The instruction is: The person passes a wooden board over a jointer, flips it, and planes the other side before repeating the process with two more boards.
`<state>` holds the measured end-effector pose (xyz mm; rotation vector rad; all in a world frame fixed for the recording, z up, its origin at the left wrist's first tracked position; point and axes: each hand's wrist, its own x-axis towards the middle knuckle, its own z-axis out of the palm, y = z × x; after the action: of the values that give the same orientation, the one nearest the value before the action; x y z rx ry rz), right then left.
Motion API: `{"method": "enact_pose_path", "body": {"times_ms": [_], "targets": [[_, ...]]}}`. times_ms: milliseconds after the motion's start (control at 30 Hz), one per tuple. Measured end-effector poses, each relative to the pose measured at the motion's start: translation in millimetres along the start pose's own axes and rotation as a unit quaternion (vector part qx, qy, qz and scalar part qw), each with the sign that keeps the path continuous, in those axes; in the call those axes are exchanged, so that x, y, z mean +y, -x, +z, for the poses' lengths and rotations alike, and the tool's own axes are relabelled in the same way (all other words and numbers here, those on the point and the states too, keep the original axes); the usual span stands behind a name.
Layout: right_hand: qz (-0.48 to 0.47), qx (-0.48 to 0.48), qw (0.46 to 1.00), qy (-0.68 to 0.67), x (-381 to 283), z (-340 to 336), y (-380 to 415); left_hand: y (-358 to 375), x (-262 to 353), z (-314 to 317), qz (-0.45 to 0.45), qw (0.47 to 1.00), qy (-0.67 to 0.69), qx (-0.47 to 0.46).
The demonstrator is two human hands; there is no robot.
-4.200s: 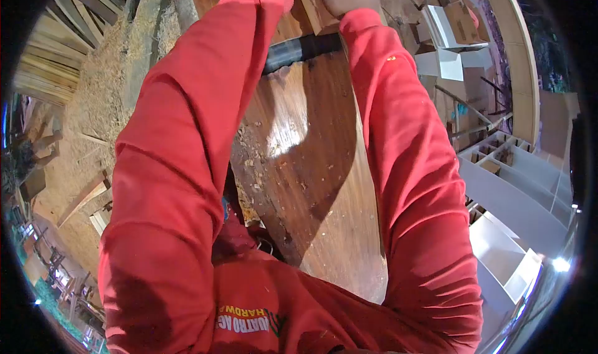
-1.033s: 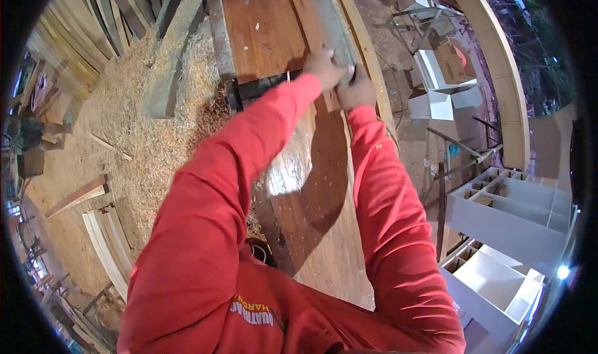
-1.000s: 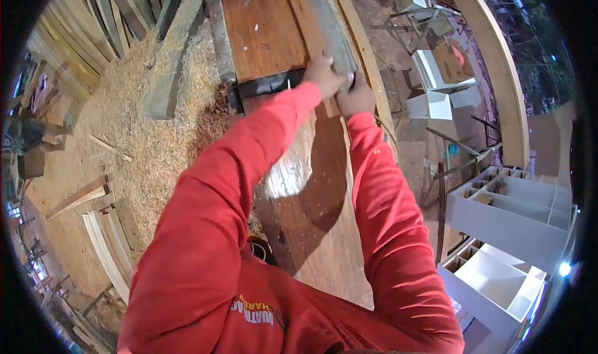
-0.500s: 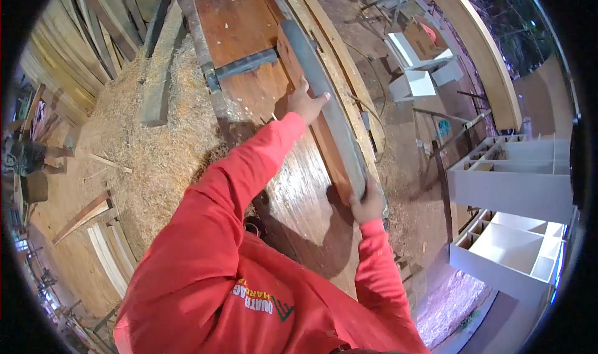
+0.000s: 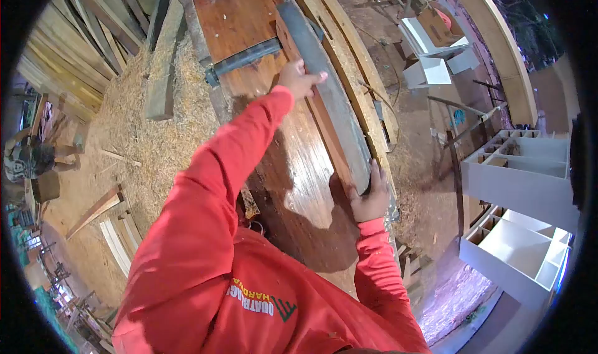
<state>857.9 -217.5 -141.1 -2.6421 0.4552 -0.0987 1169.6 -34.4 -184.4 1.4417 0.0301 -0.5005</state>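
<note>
A long wooden board (image 5: pixel 327 95), its upper edge grey and its side reddish brown, stands on edge along the right side of a planer-like bed (image 5: pixel 305 167) with a shiny surface. My left hand (image 5: pixel 299 80) grips the board near its upper half, thumb over the top edge. At its near end my right hand (image 5: pixel 370 198) wraps round the board, fingers on the far side. A dark cylindrical bar (image 5: pixel 246 60) crosses the bed beyond my left hand. Both sleeves are red.
Sawdust (image 5: pixel 193 92) covers the floor at left, with a thick plank (image 5: pixel 163 74) on it. Stacked boards (image 5: pixel 62 67) lean at upper left. A person (image 5: pixel 37 161) is at far left. White cabinets (image 5: pixel 517 179) stand at right, and a cardboard box (image 5: pixel 439 25) lies upper right.
The board and my left hand have shifted slightly up and left in the view. My right hand's fingers now reach farther up over the board's far side. The camera view has shifted a little.
</note>
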Motion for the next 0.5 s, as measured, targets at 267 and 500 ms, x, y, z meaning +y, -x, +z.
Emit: {"method": "enact_pose_path", "body": {"times_ms": [267,500], "targets": [[0.027,0.003,0.998,-0.051,-59,41,-99,-92,44,-66,0.022,0.997,-0.072,0.027],[0.033,-0.011,0.999,-0.030,-123,82,-209,-185,87,-116,0.071,0.970,-0.187,0.140]]}}
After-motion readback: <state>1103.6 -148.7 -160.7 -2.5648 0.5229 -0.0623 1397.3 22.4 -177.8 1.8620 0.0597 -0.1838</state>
